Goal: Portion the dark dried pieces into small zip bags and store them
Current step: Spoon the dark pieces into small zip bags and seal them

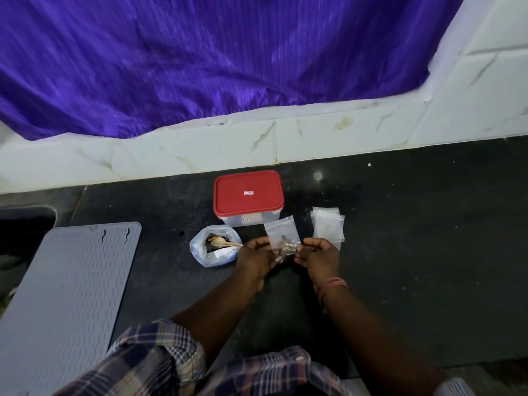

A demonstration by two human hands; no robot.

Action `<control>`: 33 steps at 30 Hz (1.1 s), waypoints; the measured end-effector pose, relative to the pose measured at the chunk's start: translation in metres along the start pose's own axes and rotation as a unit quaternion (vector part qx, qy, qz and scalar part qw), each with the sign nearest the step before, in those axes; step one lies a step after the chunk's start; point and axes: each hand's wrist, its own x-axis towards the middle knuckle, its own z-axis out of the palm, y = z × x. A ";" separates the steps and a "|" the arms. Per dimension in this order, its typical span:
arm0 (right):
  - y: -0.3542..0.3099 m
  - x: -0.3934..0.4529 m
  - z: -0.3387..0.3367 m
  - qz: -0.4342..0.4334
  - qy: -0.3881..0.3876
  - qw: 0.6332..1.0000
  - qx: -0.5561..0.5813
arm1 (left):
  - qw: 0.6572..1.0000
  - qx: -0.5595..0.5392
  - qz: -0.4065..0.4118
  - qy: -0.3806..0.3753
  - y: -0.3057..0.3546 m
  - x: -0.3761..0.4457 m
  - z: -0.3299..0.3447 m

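1. Holding a small zip bag (282, 232) between them, both hands work above the dark counter (400, 224); the left hand (255, 260) pinches the bag's left lower edge and the right hand (318, 257) pinches its right lower edge.
2. The zip bag is clear, stands roughly upright between the hands, and has a few dark pieces (285, 247) gathered low inside it, near the fingertips.
3. Just left of the left hand, a larger clear bag (200, 250) sits open on the counter with more dark pieces in it and a pale spoon (225, 242) resting in its mouth, handle pointing towards the left hand.
4. Behind the zip bag stands a clear box (251, 220) with a red lid (248, 192) closed on it.
5. A stack of empty zip bags (327, 227) lies on the counter right of the box, just behind the right hand.
6. A grey ribbed mat (71, 281) lies at the left, well apart from the bags.
7. White marbled tiles (200, 150) run along the back of the counter, with purple cloth (200, 58) hanging above them.
8. The right wrist wears a thread band (333, 284), and checked sleeves (160, 355) are rolled up on both forearms.
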 end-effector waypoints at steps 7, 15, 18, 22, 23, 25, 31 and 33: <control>0.014 0.010 0.004 -0.138 0.007 0.944 -0.299 | 0.978 0.201 0.043 0.040 -0.016 0.001 0.018; 0.004 0.021 -0.006 -0.223 -0.013 0.895 -0.386 | 0.966 0.238 0.080 0.056 -0.006 0.001 0.026; -0.008 0.033 -0.018 -0.293 0.072 0.829 -0.470 | 0.944 0.308 0.101 0.066 0.003 -0.002 0.033; -0.008 0.055 -0.033 -0.260 0.081 0.734 -0.623 | 0.931 0.337 0.135 0.042 0.010 -0.009 0.048; -0.006 0.060 -0.035 -0.256 0.062 0.722 -0.640 | 0.933 0.332 0.132 0.036 0.012 -0.011 0.050; -0.008 0.065 -0.038 -0.262 0.044 0.717 -0.645 | 0.939 0.320 0.126 0.027 0.016 -0.014 0.052; -0.019 0.061 -0.043 -0.239 0.088 0.837 -0.485 | 0.943 0.310 0.122 0.014 0.011 -0.016 0.042; -0.021 0.054 -0.043 -0.269 0.119 0.866 -0.405 | 0.947 0.297 0.122 0.002 0.009 -0.016 0.040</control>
